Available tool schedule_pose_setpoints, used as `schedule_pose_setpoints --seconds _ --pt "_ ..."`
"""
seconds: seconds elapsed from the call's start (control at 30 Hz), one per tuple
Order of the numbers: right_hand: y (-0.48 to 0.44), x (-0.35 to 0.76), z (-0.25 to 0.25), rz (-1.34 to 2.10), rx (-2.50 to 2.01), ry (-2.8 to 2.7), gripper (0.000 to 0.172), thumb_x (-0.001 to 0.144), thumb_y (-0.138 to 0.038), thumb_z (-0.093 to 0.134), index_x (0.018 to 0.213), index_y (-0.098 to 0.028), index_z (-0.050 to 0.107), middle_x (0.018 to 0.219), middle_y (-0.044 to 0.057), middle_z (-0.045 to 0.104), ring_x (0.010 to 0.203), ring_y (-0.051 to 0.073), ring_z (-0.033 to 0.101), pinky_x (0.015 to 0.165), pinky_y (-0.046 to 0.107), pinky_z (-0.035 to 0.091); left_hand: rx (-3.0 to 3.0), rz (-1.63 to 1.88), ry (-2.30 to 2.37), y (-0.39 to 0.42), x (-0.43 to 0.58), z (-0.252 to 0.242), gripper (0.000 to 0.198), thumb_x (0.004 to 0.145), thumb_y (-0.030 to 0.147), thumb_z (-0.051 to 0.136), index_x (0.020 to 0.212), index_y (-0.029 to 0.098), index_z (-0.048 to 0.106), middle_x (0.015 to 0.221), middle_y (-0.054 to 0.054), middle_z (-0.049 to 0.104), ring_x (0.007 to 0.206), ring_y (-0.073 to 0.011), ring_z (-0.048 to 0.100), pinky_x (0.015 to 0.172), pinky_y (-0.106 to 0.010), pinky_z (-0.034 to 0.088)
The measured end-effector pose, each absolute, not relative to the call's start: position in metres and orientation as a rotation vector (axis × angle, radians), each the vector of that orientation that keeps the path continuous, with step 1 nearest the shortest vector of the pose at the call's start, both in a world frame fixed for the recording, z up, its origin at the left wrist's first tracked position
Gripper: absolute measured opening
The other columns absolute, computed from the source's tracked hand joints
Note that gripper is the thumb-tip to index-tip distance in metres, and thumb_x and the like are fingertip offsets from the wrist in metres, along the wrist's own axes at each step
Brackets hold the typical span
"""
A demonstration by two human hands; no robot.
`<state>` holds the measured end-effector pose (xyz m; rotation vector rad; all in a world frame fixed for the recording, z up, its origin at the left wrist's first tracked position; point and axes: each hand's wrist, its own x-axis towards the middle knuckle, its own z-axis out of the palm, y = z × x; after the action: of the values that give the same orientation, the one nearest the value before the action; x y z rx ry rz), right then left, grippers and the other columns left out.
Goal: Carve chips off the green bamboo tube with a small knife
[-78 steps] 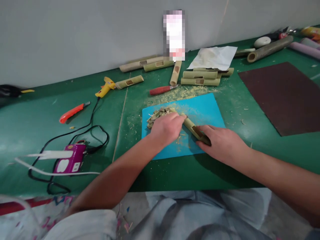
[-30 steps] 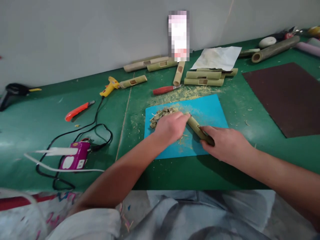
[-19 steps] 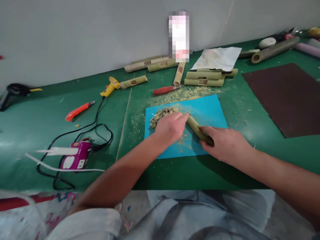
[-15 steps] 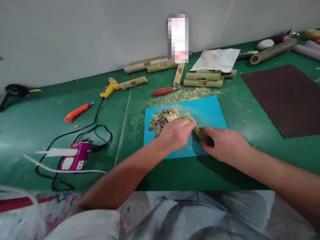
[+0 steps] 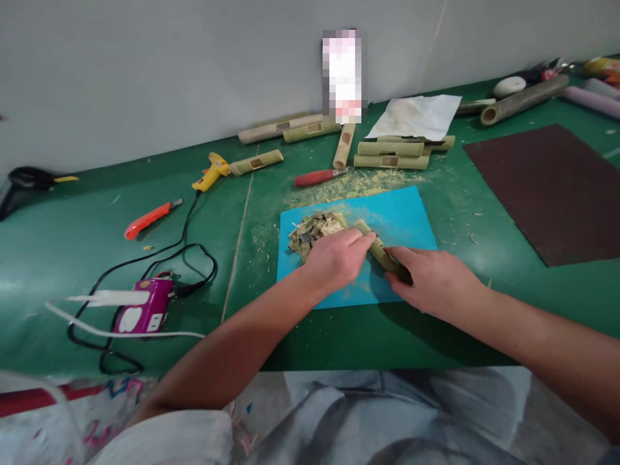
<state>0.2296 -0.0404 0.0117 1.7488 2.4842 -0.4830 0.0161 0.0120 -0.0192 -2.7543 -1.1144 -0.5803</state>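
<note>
A pale green bamboo tube (image 5: 384, 256) slants over a bright blue sheet (image 5: 402, 210). My right hand (image 5: 436, 281) is closed round its near end, with the thumb and fingers on either side. My left hand (image 5: 339, 258) is closed on the tube farther up, its fingertips pressed against it; whether something small is pinched there is hidden. A pile of bamboo chips (image 5: 310, 234) lies on the sheet just beyond my left hand. Pale dust is scattered over the sheet.
Behind the sheet lie a red-handled knife (image 5: 316, 177) and several notched bamboo tubes (image 5: 390, 161), with white paper (image 5: 414, 117) on some. Leftward are a yellow glue gun (image 5: 212, 173), an orange cutter (image 5: 150, 221) and a purple power box (image 5: 150, 303) with cords. A brown board (image 5: 552, 194) lies right.
Both hands stay on the bamboo tube. The left hand has shifted slightly left along with a small shift of the whole view; little else differs.
</note>
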Motion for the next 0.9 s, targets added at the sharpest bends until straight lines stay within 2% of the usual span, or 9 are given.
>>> schedule_pose_setpoints --seconds 0.13,0.33,0.77,0.9 --pt "-0.0405 0.2300 0.0116 -0.484 1.774 2.477 0.039 0.093 -0.038 0.044 0.122 -0.022 0.063 0.102 0.009 0.075 0.078 0.024 0.069 0.057 0.032 0.036 -2.672 -0.631 -1.198 0.0120 0.0162 -0.0201 0.038 0.106 0.029 0.037 0.113 0.014 0.071 0.076 -0.006 0.067 0.066 -0.0157 0.061 0.057 -0.025 0.044" --pt "-0.0408 0.2294 0.0132 -0.500 1.750 2.459 0.042 0.093 -0.038 0.044 0.126 -0.020 0.062 0.102 0.010 0.075 0.079 0.024 0.069 0.058 0.032 0.037 -2.714 -0.638 -1.172 0.0114 0.0175 -0.0220 0.039 0.107 0.028 0.034 0.113 0.014 0.070 0.078 -0.006 0.068 0.071 -0.0161 0.063 0.059 -0.026 0.046" --pt "-0.0414 0.2282 0.0161 -0.491 1.734 2.449 0.039 0.093 -0.039 0.045 0.121 -0.020 0.064 0.094 0.009 0.076 0.077 0.025 0.069 0.056 0.033 0.033 -2.779 -0.621 -1.177 0.0102 0.0147 -0.0211 0.038 0.107 0.029 0.035 0.118 0.015 0.069 0.081 -0.007 0.069 0.074 -0.0163 0.065 0.062 -0.026 0.048" --pt "-0.0408 0.2284 0.0149 -0.492 1.762 2.458 0.041 0.093 -0.038 0.045 0.125 -0.021 0.063 0.100 0.009 0.076 0.079 0.026 0.069 0.057 0.033 0.033 -2.704 -0.655 -1.222 0.0106 0.0146 -0.0206 0.038 0.106 0.028 0.036 0.113 0.014 0.071 0.081 -0.007 0.070 0.071 -0.0163 0.064 0.060 -0.026 0.047"
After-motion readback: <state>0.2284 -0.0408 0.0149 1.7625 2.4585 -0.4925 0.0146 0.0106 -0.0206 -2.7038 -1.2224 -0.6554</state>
